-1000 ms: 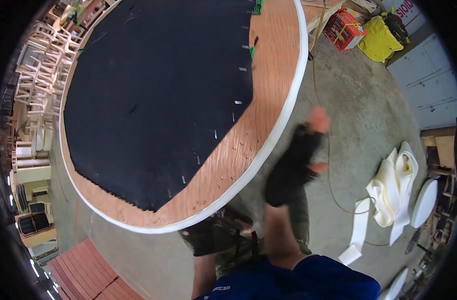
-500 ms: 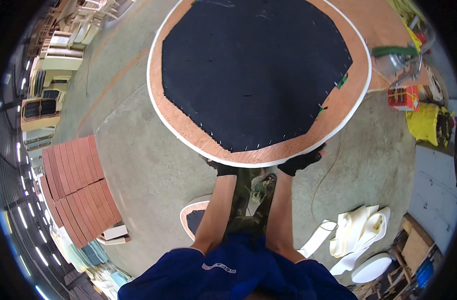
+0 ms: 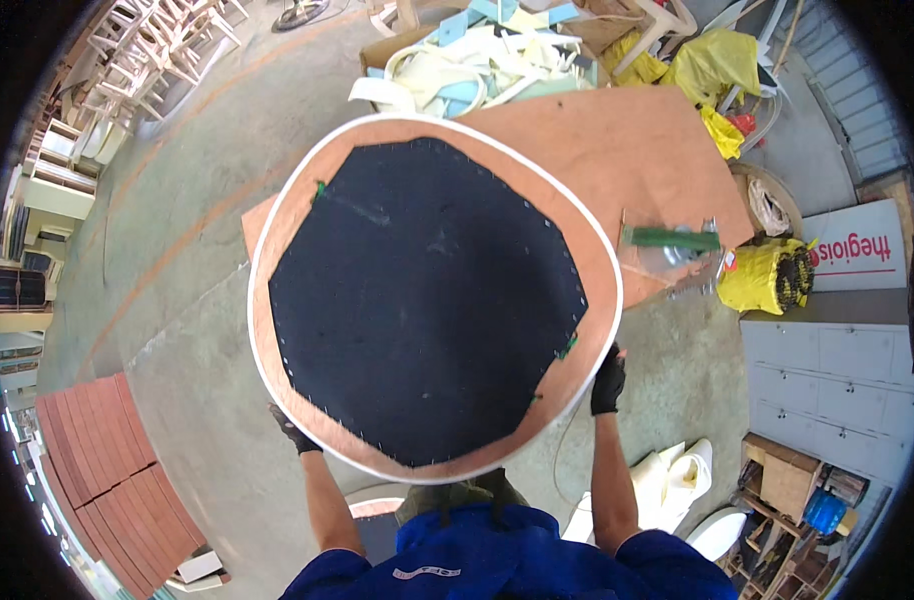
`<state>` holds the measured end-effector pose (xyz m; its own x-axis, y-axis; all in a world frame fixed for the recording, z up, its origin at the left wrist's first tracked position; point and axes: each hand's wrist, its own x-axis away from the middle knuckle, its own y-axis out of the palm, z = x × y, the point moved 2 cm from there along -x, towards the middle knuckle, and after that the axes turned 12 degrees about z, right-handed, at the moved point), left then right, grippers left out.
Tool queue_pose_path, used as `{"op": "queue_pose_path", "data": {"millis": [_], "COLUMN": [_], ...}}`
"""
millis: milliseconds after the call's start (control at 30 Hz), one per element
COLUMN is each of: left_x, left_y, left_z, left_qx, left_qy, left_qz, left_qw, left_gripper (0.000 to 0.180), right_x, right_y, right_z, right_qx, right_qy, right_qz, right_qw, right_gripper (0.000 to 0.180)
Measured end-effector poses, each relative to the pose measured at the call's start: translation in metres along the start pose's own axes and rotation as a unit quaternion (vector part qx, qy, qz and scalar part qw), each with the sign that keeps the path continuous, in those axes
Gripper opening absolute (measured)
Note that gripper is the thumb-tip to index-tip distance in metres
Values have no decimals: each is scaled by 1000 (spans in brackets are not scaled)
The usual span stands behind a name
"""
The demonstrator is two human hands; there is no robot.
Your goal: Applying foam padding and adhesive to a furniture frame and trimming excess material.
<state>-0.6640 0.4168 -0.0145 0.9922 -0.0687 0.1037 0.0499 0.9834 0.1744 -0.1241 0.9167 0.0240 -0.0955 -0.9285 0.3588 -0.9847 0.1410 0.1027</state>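
Note:
A large rounded wooden panel (image 3: pixel 512 445) with a white edge fills the middle of the view. Black fabric (image 3: pixel 427 300) covers its centre, with small staples along the fabric's border and green bits at a few spots. My left hand (image 3: pixel 295 430), in a black glove with bare fingertips, grips the panel's near left edge. On the near right edge is my right hand (image 3: pixel 609 380), gloved the same way and closed on the rim. The fingers of both hands are partly hidden by the panel.
Beyond the panel lies a flat brown board (image 3: pixel 617 150) with a green-handled tool (image 3: pixel 672 240) on it. Foam scraps (image 3: pixel 487 65) are heaped at the far side. Reddish-brown boards (image 3: pixel 122 490) are stacked left; grey lockers (image 3: pixel 827 370) stand right. A second white-edged panel (image 3: pixel 377 505) is near my legs.
The panel has come nearer and lower in view, turned somewhat, and shifted left. My hands have moved apart, from its near edge to its two sides. The view now reaches farther ahead.

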Motion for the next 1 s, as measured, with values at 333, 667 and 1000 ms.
{"op": "queue_pose_path", "data": {"millis": [333, 667, 1000], "left_x": [-35, -156, -32], "left_y": [36, 170, 499], "left_z": [48, 387, 602], "left_qx": [65, -447, -606], "left_qy": [-53, 159, 428], "left_qz": [-104, -217, -371], "left_qw": [991, 853, 559], "left_gripper": [68, 63, 72], "right_x": [-81, 16, 162], "right_y": [103, 128, 155], "right_z": [-100, -171, -191], "right_qx": [-130, -43, -220], "right_qy": [166, 191, 350], "right_qz": [-98, -89, -319], "right_qw": [973, 977, 853], "right_gripper": [71, 39, 46]}}
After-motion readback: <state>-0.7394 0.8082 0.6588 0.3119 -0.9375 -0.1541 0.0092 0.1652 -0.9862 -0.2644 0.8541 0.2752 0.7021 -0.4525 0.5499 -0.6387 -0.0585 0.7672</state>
